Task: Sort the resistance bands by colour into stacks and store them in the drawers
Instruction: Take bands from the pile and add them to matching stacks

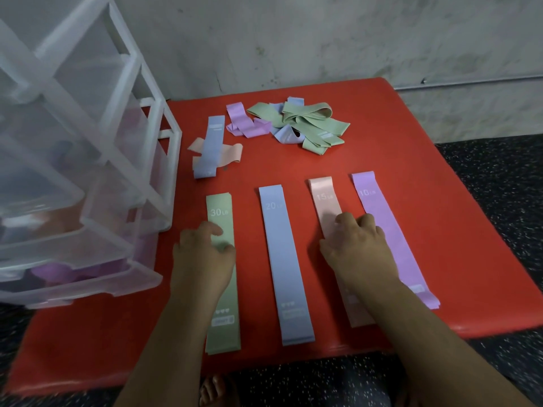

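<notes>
The green stack point(224, 336), blue stack point(283, 259), peach stack point(326, 201) and purple stack point(390, 236) lay side by side on the red table point(440, 230). Our left hand point(202, 257) sat bent-fingered on the green and our right hand point(355, 245) on the peach; we could not tell whether they gripped or pressed. Unsorted bands point(296, 121) lay beyond, with the drawer unit point(88, 142) to the left.

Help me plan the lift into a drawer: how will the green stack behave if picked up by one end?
Probably floppy: the loose green bands farther back lie folded and twisted, so the green stack would likely droop from one end. Its layers show offset edges at the near end, so they may slide apart. Likely light: thin and flat.
</notes>
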